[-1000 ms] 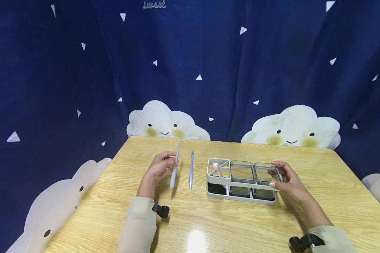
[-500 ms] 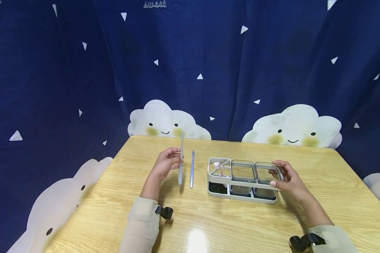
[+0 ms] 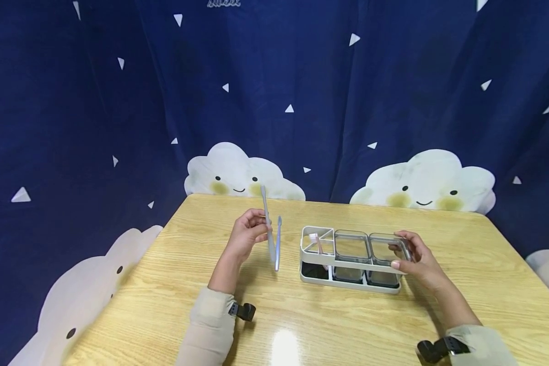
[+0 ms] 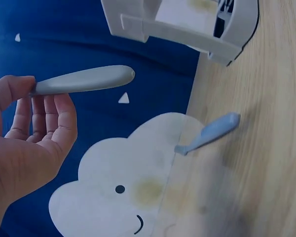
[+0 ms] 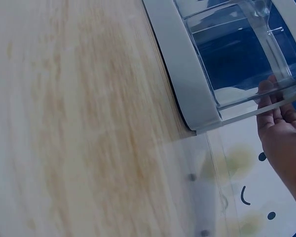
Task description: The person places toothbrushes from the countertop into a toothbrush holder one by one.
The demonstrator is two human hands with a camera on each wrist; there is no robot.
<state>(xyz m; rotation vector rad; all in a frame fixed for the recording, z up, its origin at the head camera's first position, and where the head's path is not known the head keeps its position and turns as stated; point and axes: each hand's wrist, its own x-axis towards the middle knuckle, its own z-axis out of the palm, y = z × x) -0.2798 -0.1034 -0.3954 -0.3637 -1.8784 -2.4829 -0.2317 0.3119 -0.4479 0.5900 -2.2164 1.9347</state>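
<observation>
My left hand [image 3: 247, 237] pinches a grey toothbrush [image 3: 270, 240] between thumb and fingers, raised above the table and tilted. In the left wrist view its handle [image 4: 91, 80] points toward the rack; the pinched part is at the fingertips. A blue toothbrush [image 3: 277, 250] lies on the table just right of it. The white toothbrush rack [image 3: 353, 265] stands further right, with a pink toothbrush [image 3: 319, 247] upright in its divided left section. My right hand [image 3: 420, 263] grips the rack's right end, thumb in front and fingers behind; the right wrist view shows those fingers [image 5: 267, 106] by a clear cup.
Two clear cups [image 3: 351, 233] sit in the rack's middle and right openings. The wooden table [image 3: 338, 325] runs back to a dark blue curtain [image 3: 274, 76] with white clouds. Black cameras are strapped to both wrists.
My left hand has moved right and slightly away with the grey toothbrush, which now appears next to the blue one and leans the other way. The right hand and rack stay put.
</observation>
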